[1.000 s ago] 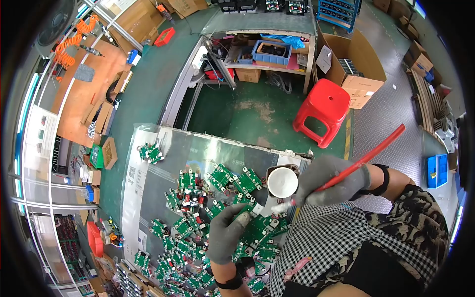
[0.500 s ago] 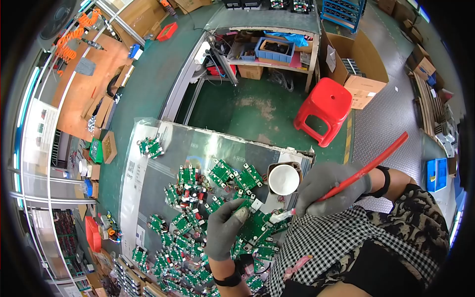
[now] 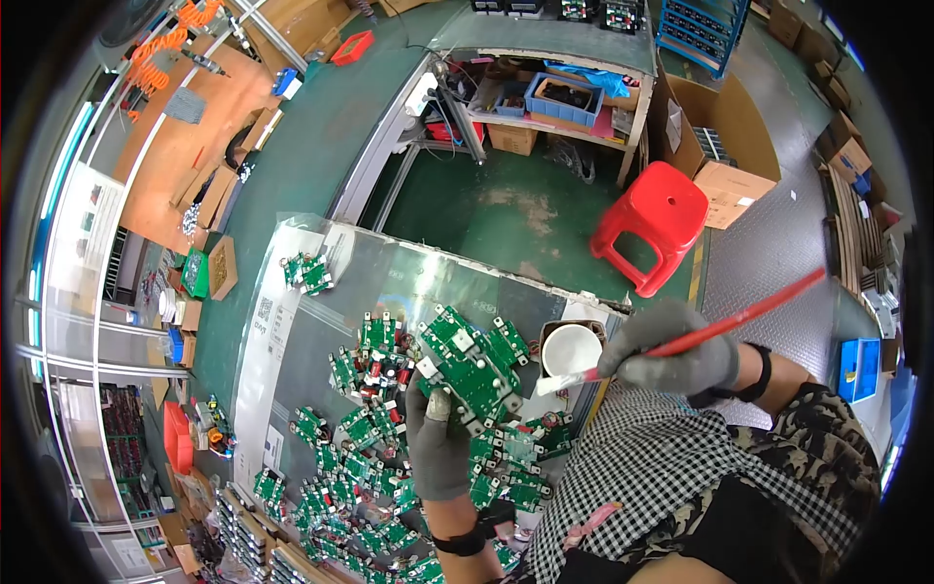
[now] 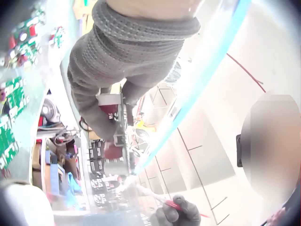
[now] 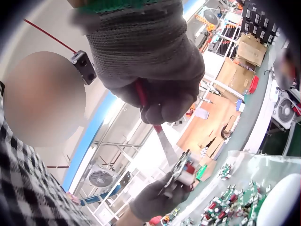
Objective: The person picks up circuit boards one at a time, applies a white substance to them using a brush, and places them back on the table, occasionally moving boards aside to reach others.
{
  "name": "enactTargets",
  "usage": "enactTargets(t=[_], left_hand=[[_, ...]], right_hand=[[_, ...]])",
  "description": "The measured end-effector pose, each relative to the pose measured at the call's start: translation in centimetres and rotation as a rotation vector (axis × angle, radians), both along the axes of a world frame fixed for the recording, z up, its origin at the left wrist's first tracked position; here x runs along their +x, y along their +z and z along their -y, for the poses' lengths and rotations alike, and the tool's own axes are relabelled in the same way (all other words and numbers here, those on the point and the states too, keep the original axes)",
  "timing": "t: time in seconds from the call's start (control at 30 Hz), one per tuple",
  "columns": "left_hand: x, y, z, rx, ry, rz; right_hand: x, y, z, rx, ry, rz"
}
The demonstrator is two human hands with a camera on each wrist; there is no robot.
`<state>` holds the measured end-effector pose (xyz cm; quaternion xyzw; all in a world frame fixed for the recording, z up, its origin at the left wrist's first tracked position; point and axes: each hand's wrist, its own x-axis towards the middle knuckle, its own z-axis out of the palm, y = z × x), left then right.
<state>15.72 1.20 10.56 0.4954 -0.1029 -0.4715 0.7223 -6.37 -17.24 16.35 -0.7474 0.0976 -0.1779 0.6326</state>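
The gloved left hand (image 3: 438, 443) grips a green circuit board (image 3: 472, 375) by its left edge, thumb on top; in the left wrist view that hand (image 4: 122, 66) pinches the board (image 4: 123, 127), seen edge-on. The gloved right hand (image 3: 671, 348) is curled round a red-handled brush (image 3: 759, 310). Its pale bristles (image 3: 562, 382) lie just right of the board in the head view and close to the board's edge (image 5: 178, 169) in the right wrist view. Right of the board stands a white cup (image 3: 572, 350), its contents not discernible.
Many green circuit boards (image 3: 365, 477) with small parts cover the front of the table (image 3: 341, 253). A small group of boards (image 3: 307, 273) lies at its far left corner. Beyond the table are a red stool (image 3: 662, 214), a cardboard box (image 3: 730, 185) and a shelf with a blue bin (image 3: 564, 100).
The left hand has raised the board and shifted it up and left, away from the pile. The right hand has moved slightly right with the brush. The head view has shifted a little.
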Motion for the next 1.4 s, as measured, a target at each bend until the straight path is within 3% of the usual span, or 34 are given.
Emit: enactTargets(t=[0.13,0.2,0.27,0.43,0.93,1.17,1.4], left_hand=[[-2.5,-0.4,1.6,-0.191,0.178,-0.102],[-3.2,-0.5,2.1,-0.179,0.231,-0.104],[-3.5,-1.0,2.3,-0.174,0.333,-0.040],[-4.0,-0.3,2.4,-0.090,0.363,0.054],[-4.0,0.7,2.1,0.010,0.436,0.068],[-3.9,0.9,2.2,-0.126,0.408,0.014],[-3.3,0.9,1.7,-0.146,0.417,0.009]], right_hand=[[0.9,-0.5,-2.0,-0.099,-0.020,0.068],[1.8,-0.8,-2.5,-0.353,-0.061,0.194],[2.0,-0.9,-2.7,-0.388,-0.065,0.193],[2.4,-1.7,-2.7,-0.504,-0.074,0.165],[2.9,-1.3,-1.7,-0.453,0.036,0.207],[3.2,-0.4,-0.1,-0.415,-0.082,0.186],[3.5,-1.0,0.5,-0.433,-0.008,0.165]])
